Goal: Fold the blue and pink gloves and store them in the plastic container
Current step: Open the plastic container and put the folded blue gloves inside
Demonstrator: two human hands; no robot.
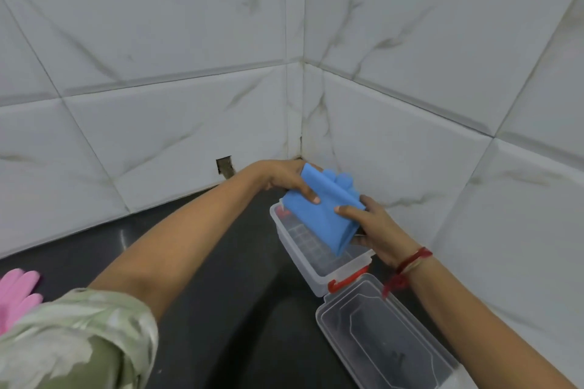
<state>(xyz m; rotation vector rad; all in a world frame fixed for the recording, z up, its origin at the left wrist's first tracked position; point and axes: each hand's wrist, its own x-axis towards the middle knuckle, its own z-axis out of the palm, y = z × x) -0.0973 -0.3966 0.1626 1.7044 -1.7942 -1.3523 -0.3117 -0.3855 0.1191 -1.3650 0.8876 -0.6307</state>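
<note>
The folded blue gloves (322, 211) are held just above the open clear plastic container (300, 257), which sits in the counter's corner. My left hand (284, 180) grips the bundle's far left side, thumb pressed on top. My right hand (374, 226) holds its near right edge, thumb on top and fingers underneath. The blue fingertips stick out at the back of the bundle. The container's clear lid (382, 335), with a red latch (346, 279), lies flipped open toward me. The pink glove (17, 297) lies at the far left edge, partly cut off and partly behind my sleeve.
The dark counter (221, 278) meets white marble-pattern tiled walls (410, 142) on two sides, forming a tight corner behind the container. A small dark hole (225, 166) is cut in the left wall near the counter.
</note>
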